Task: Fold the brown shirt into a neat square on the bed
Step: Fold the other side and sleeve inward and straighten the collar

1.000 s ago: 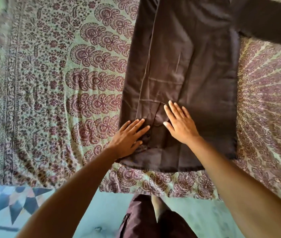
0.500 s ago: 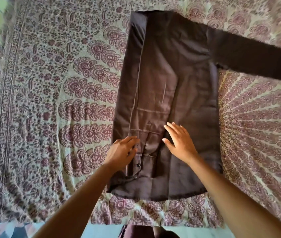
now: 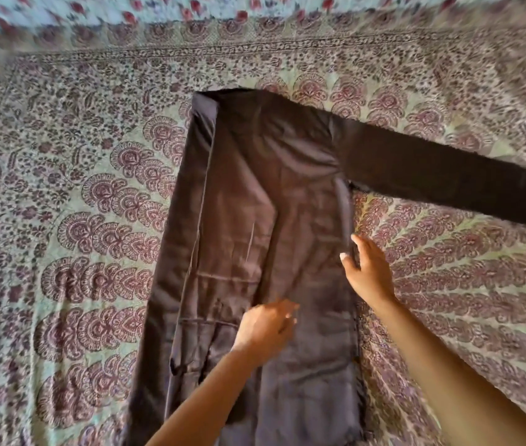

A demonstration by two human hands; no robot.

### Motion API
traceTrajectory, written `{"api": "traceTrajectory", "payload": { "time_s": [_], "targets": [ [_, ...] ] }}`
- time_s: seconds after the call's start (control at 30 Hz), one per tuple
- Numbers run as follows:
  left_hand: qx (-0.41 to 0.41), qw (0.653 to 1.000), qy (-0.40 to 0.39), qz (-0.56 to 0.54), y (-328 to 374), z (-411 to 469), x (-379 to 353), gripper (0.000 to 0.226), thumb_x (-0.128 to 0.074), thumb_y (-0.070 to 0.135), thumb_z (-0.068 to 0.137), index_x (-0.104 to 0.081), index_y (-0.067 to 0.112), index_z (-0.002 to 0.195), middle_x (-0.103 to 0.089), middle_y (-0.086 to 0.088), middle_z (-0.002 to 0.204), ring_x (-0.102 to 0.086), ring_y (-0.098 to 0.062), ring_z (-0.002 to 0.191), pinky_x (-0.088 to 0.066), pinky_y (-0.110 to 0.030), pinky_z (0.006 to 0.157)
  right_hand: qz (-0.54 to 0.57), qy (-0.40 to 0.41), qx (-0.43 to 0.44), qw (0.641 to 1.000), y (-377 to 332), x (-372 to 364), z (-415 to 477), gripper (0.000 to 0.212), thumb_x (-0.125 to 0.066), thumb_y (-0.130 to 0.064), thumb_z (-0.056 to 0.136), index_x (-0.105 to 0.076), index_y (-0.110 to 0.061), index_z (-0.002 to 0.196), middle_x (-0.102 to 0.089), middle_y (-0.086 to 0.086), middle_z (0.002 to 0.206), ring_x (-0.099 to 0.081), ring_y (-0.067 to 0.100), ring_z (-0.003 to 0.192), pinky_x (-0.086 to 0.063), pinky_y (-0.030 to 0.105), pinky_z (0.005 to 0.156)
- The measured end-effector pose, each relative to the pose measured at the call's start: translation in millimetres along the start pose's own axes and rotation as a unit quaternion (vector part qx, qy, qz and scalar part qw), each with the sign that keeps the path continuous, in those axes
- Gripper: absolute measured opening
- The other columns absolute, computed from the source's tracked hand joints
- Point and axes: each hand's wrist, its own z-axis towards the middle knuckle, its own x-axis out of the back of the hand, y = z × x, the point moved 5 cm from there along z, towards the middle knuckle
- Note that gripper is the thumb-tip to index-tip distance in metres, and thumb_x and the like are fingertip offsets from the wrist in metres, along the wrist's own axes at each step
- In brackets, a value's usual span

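I find no text, label, brand, number or sign that I can read in my head view. The brown shirt [image 3: 271,220] shows only plain cloth with seams and creases. The bedspread [image 3: 78,188] carries a floral and fan-shaped print with no lettering in it.
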Motion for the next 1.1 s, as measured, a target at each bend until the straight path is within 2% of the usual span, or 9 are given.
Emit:
{"api": "traceTrajectory", "payload": {
  "time_s": [0.1, 0.23, 0.37, 0.47, 0.6, 0.77, 0.83, 0.97, 1.1],
  "targets": [
    [0.054, 0.998, -0.019, 0.004, 27, -4, -35, 0.053, -0.018, 0.050, 0.083, -0.055, 0.032, 0.117, -0.065, 0.001, 0.116, -0.061, -0.028, 0.104, -0.048, -0.034, 0.078, 0.020, -0.028, -0.019, 0.999, 18, 4, 19, 0.047, -0.060, -0.016, 0.087, -0.049, -0.002, 0.130, -0.048, 0.020, 0.135, -0.044, 0.035, 0.125, -0.037, 0.045, 0.103],
    [0.113, 0.992, -0.011, -0.061, 43, -8, -74, 0.036, -0.041, 0.048, 0.086, -0.050, 0.035, 0.118, -0.062, 0.008, 0.112, -0.061, -0.018, 0.103, -0.049, -0.032, 0.076, 0.027, -0.060, 0.013, 0.998, 25, 9, 38, 0.048, -0.057, -0.020, 0.090, -0.045, -0.007, 0.134, -0.046, 0.013, 0.138, -0.043, 0.029, 0.126, -0.037, 0.039, 0.103],
    [0.117, 0.992, 0.052, 0.003, 58, -4, -85, 0.051, -0.041, 0.074, 0.067, -0.052, 0.035, 0.099, -0.058, 0.017, 0.081, -0.063, -0.003, 0.068, -0.044, -0.021, 0.040, 0.105, -0.104, -0.036, 0.988, 23, 7, 64, 0.041, -0.056, -0.023, 0.090, -0.051, -0.019, 0.130, -0.047, 0.010, 0.132, -0.050, 0.024, 0.113, -0.040, 0.027, 0.086],
    [0.103, 0.993, 0.021, 0.051, 80, -3, -97, 0.072, -0.043, 0.083, 0.052, -0.051, 0.033, 0.102, -0.054, 0.015, 0.077, -0.059, -0.005, 0.061, -0.041, -0.021, 0.034, 0.210, -0.107, -0.080, 0.969, 19, 2, 87, 0.032, -0.056, -0.021, 0.089, -0.060, -0.018, 0.120, -0.051, 0.011, 0.127, -0.053, 0.022, 0.108, -0.042, 0.026, 0.083],
    [0.121, 0.991, -0.019, 0.058, 99, -9, -114, 0.094, -0.079, 0.059, 0.033, -0.052, 0.023, 0.116, -0.056, 0.001, 0.082, -0.057, -0.015, 0.061, -0.043, -0.024, 0.034, 0.285, -0.150, -0.117, 0.939, 4, -6, 106, 0.033, -0.052, -0.017, 0.091, -0.059, -0.011, 0.123, -0.058, 0.003, 0.125, -0.052, 0.010, 0.109, -0.042, 0.025, 0.093],
    [0.155, 0.988, 0.010, -0.018, 100, -19, -106, 0.055, -0.072, 0.003, 0.051, -0.050, 0.024, 0.097, -0.053, 0.000, 0.087, -0.053, -0.016, 0.052, -0.032, -0.026, 0.035, 0.300, -0.133, -0.143, 0.933, 6, -7, 118, 0.034, -0.054, -0.015, 0.090, -0.058, -0.011, 0.124, -0.059, 0.001, 0.116, -0.052, 0.008, 0.094, -0.043, 0.008, 0.057],
    [0.185, 0.978, 0.014, -0.091, 85, -27, -97, 0.028, -0.055, 0.004, 0.075, -0.055, 0.024, 0.095, -0.049, 0.005, 0.092, -0.052, -0.017, 0.064, -0.036, -0.026, 0.051, 0.282, -0.122, -0.128, 0.943, 6, -5, 123, 0.039, -0.054, -0.006, 0.088, -0.055, -0.010, 0.127, -0.056, 0.005, 0.128, -0.051, 0.008, 0.104, -0.043, 0.004, 0.066],
    [0.216, 0.955, 0.141, -0.144, 56, -49, -70, 0.037, -0.044, 0.012, 0.078, -0.067, 0.027, 0.103, -0.059, 0.005, 0.100, -0.061, -0.018, 0.078, -0.046, -0.027, 0.065, 0.238, -0.108, -0.102, 0.960, -10, -1, 120, 0.053, -0.048, -0.004, 0.085, -0.045, -0.012, 0.137, -0.041, 0.005, 0.144, -0.043, 0.015, 0.128, -0.035, 0.021, 0.104],
    [0.208, 0.949, 0.169, -0.165, 39, -64, -65, 0.044, -0.049, 0.029, 0.086, -0.055, 0.020, 0.128, -0.057, -0.001, 0.119, -0.062, -0.022, 0.089, -0.046, -0.027, 0.075, 0.140, -0.068, -0.060, 0.986, -35, -2, 113, 0.060, -0.045, -0.005, 0.088, -0.028, -0.010, 0.145, -0.016, 0.008, 0.155, -0.021, 0.018, 0.141, -0.016, 0.020, 0.111]
  ]
}}
